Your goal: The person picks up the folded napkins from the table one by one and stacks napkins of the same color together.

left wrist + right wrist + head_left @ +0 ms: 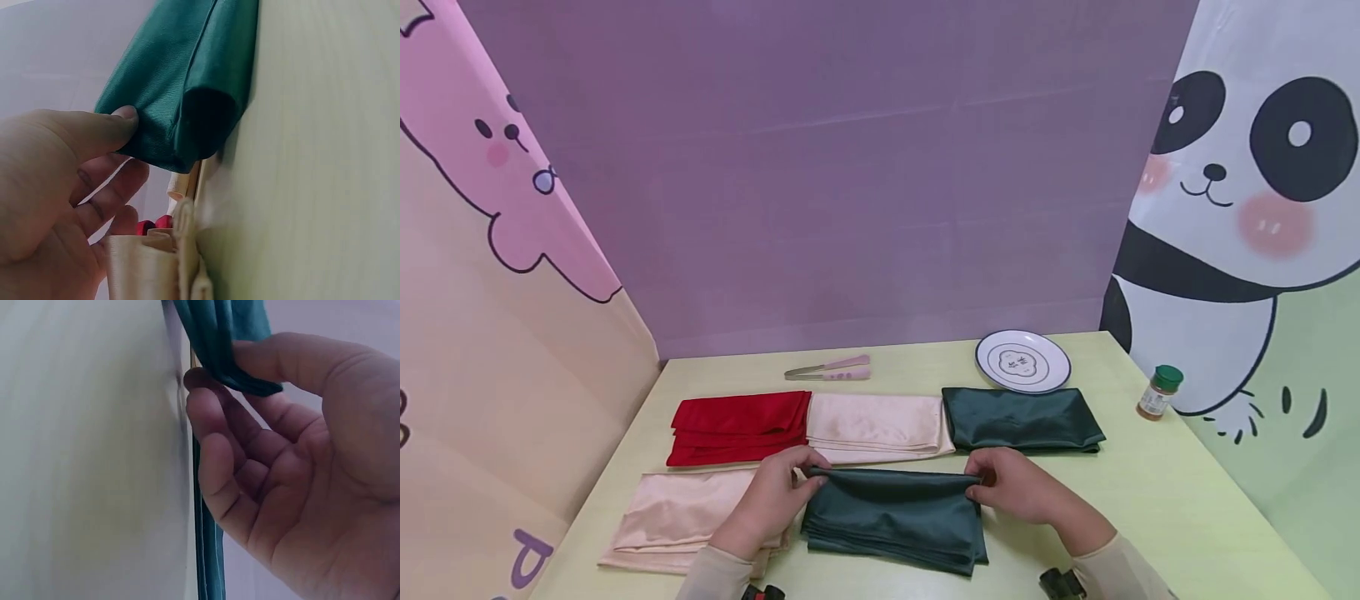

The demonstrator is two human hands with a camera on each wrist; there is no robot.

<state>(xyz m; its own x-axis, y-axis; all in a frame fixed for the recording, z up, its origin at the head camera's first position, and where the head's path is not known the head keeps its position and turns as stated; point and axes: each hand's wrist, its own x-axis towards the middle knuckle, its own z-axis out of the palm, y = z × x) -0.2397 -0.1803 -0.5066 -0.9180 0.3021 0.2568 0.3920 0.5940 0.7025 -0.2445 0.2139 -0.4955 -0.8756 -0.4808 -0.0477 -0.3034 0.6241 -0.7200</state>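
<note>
Nearest sits one folded dark-green satin cloth, at the front of the pale-yellow counter, far corners pinched by the left hand and right hand. Left of it lies a folded peach satin cloth; behind, a folded red cloth, cream cloth, second green cloth; then a round white plate, pink-and-silver tongs, green-lidded jar.

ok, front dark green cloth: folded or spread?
Folded. The front dark green cloth shows stacked layers along its near edge; the left wrist view shows its end doubled over.
</note>
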